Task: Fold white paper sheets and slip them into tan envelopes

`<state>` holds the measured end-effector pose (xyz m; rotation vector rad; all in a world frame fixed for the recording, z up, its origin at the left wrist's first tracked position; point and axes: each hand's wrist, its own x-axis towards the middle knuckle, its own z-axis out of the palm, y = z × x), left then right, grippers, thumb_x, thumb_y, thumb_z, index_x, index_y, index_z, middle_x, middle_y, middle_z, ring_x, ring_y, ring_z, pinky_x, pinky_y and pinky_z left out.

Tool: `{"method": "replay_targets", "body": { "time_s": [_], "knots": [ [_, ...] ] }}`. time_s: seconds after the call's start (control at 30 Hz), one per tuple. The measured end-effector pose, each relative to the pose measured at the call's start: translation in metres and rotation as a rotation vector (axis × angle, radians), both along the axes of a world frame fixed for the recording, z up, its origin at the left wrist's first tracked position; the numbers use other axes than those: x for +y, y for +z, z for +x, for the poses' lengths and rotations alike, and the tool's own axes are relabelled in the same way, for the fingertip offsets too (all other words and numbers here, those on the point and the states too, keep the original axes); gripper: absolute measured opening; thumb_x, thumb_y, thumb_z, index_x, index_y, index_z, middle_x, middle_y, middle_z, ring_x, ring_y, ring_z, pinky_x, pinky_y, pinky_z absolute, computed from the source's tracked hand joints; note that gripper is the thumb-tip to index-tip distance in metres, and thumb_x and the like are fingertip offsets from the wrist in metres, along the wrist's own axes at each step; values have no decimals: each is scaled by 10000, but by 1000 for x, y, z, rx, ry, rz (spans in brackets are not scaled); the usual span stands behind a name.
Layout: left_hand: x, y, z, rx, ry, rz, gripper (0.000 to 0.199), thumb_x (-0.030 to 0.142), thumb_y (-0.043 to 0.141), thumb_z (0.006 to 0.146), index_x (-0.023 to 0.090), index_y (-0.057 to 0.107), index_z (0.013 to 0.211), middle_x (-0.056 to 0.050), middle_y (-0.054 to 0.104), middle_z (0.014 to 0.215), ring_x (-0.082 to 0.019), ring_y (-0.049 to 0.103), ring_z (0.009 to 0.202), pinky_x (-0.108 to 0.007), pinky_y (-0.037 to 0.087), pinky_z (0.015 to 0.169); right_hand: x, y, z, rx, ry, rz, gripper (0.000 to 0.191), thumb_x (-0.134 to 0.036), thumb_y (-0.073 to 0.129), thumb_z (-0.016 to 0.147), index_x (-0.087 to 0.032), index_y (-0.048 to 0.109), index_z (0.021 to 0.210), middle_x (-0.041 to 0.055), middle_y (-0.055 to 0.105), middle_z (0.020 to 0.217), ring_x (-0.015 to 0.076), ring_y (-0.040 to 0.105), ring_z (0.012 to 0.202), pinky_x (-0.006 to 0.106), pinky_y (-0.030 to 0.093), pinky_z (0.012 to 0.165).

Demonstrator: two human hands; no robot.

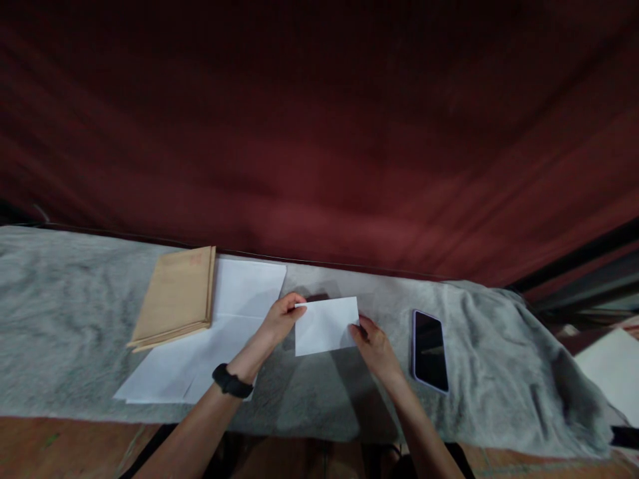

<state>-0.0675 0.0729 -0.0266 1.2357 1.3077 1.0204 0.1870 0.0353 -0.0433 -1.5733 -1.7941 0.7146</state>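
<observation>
A small white rectangle of paper (325, 327) is held up between my two hands, over the grey cloth. My left hand (283, 315) pinches its upper left corner between thumb and fingers. At the right edge, my right hand (373, 340) grips it with the thumb in front. Whether the paper is folded or a single sheet, I cannot tell. Larger white sheets (244, 287) lie spread to the left, partly behind my left forearm. On top of them rests a stack of brown paper envelopes (177, 293).
A phone (430, 351) with a dark screen and pale purple edge lies on the grey cloth (479, 346) to the right. Behind the cloth hangs a dark red curtain (319, 166). Another white sheet (614, 372) shows at the far right.
</observation>
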Motion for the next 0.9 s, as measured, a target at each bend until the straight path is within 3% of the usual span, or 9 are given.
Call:
{"method": "replay_targets", "body": {
  "time_s": [0.1, 0.2, 0.3, 0.4, 0.57, 0.73, 0.9],
  "knots": [
    [0, 4, 1, -24, -21, -17, 255, 409, 681, 721, 190, 636, 843, 73, 524, 582, -99, 436, 523, -216, 311, 518, 3, 5, 0, 151, -38, -102, 338, -439, 519, 931, -200, 754, 971, 40, 748, 789, 210, 669, 714, 308, 529, 693],
    [-1, 8, 2, -32, -53, -8, 267, 405, 704, 718, 179, 677, 858, 43, 611, 638, -116, 509, 565, -224, 363, 538, 5, 8, -1, 335, -21, -125, 329, -446, 538, 917, -202, 759, 920, 13, 727, 748, 194, 636, 686, 285, 502, 645],
    [-4, 15, 2, 0, 3, 101, 238, 402, 707, 760, 184, 698, 853, 21, 665, 690, -138, 576, 622, -238, 430, 580, 8, 14, -3, 436, -31, -65, 281, -424, 575, 902, -216, 763, 923, 14, 740, 809, 196, 650, 749, 295, 524, 715],
    [-7, 24, 2, 43, 45, 300, 186, 379, 693, 828, 195, 710, 849, -28, 736, 866, -173, 667, 793, -269, 512, 713, 12, 19, -2, 480, -61, 84, 215, -369, 614, 880, -239, 772, 947, 40, 759, 971, 214, 683, 947, 341, 529, 891],
    [-13, 27, 0, 155, -42, 572, 97, 229, 626, 907, 213, 704, 852, -81, 735, 1147, -205, 685, 1079, -350, 524, 968, 20, 12, 6, 451, -85, 247, 224, -288, 574, 864, -265, 788, 924, 69, 709, 1200, 222, 629, 1179, 417, 462, 1068],
    [-28, 13, 0, 430, -216, 660, 202, 108, 539, 930, 230, 693, 979, -66, 704, 1238, -207, 650, 1173, -377, 534, 1013, 25, -10, 15, 353, -137, 214, 296, -265, 509, 852, -250, 785, 957, 93, 691, 1241, 224, 647, 1164, 415, 496, 1043],
    [-42, 0, 1, 671, -326, 627, 256, 88, 475, 959, 227, 677, 1032, -61, 684, 1279, -210, 618, 1224, -397, 527, 1048, 28, -19, 22, 230, -100, 116, 291, -316, 511, 862, -242, 777, 954, 84, 767, 1070, 239, 705, 1019, 423, 545, 983]
  ]
}}
